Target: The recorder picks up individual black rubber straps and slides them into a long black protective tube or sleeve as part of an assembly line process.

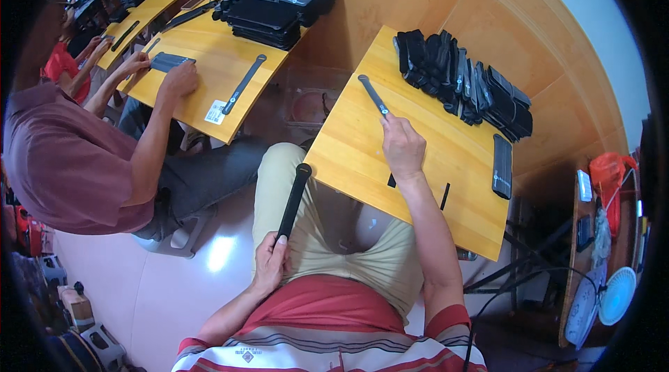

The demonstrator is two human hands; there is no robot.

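My left hand [270, 260] is closed round the lower end of a black strap [294, 198]. That strap points up over my lap, its rounded top end beside the near left corner of the yellow table [348, 149]. Over the table, my right hand [404, 148] grips the near end of a dark grey strap [373, 95] with a rounded far end. A short black piece [391, 181] shows beside my right wrist, and a thin black strip [444, 196] lies right of my forearm. At the table's right edge is a flat dark grey bundle [502, 166].
Piles of black and grey strap bundles [463, 79] line the table's far side. To my left, a person [83, 156] handles a grey bundle [171, 61] at another yellow table [202, 86]. A brown shelf [578, 260] with a red bag [608, 177] stands right; a dark cable hangs there.
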